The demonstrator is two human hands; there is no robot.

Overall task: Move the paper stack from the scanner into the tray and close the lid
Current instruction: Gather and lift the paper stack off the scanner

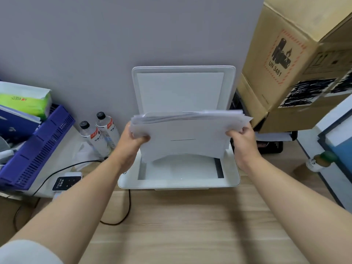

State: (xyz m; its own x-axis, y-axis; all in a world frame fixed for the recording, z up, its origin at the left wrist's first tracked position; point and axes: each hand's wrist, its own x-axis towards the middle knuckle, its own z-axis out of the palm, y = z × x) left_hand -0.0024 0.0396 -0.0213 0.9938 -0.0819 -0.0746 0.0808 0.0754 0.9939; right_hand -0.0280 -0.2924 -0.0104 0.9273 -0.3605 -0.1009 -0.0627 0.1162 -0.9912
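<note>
paper stack point(187, 130): a thick, uneven pile of white sheets held in the air above the scanner's glass, its near edge drooping toward the glass, its far edges fanned and ragged.
left hand point(133, 139): clamped on the stack's left edge, thumb on top, fingers underneath.
right hand point(242, 139): clamped on the stack's right edge, fingers curled over the top sheets.
hands to each other: well apart, one at each side of the stack.
scanner point(179, 184): white, on the wooden desk point(190, 225) against the wall; the glass is bare where it shows below the stack.
lid point(182, 88): raised, standing upright behind the stack against the wall.
tray: cannot tell where it is; the stack hides the back of the scanner.
left of the scanner: two clear bottles point(99, 134) with black caps, a black cable point(122, 212), and further left a blue basket point(38, 147).
right of the scanner: cardboard boxes point(291, 60), one marked un 3481.
</note>
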